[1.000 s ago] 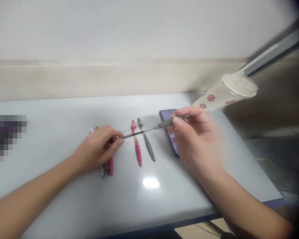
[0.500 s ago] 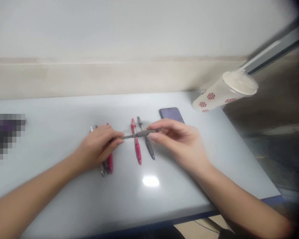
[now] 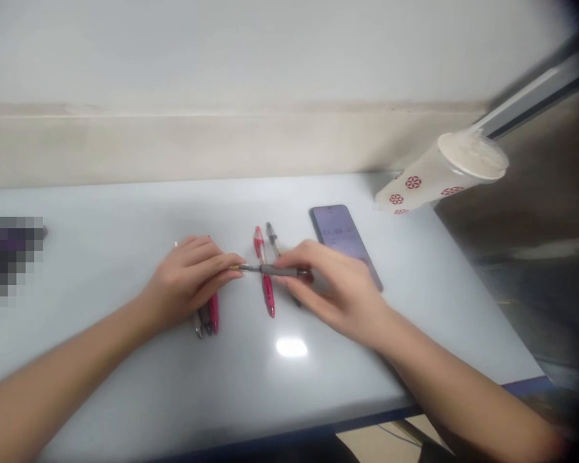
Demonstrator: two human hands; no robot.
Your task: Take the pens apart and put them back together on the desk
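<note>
Between my two hands, a grey-gripped pen (image 3: 278,270) lies almost level above the table. My left hand (image 3: 186,276) pinches its thin left end, which looks like a bare refill, though I cannot tell for sure. Thumb and fingers of my right hand (image 3: 340,283) are closed round the grey grip part. Behind the held pen are a pink-red pen (image 3: 269,297) and a clear pen with a dark cap end (image 3: 271,233), partly covered by my right hand. Under my left hand lie a pink-red pen (image 3: 214,315), a grey pen (image 3: 205,319) and a whitish pen (image 3: 196,326), their middles hidden.
A phone (image 3: 340,231) with its screen lit lies behind my right hand on the white table (image 3: 125,399). A tall patterned paper cup (image 3: 427,183) stands at the back right corner. A wall runs along the back. At the far left is a pixelated dark object (image 3: 4,263).
My right hand has moved left and slightly down, bringing the grey grip closer to my left hand. More of the phone shows, and the clear pen is more covered. My left hand keeps its pinch.
</note>
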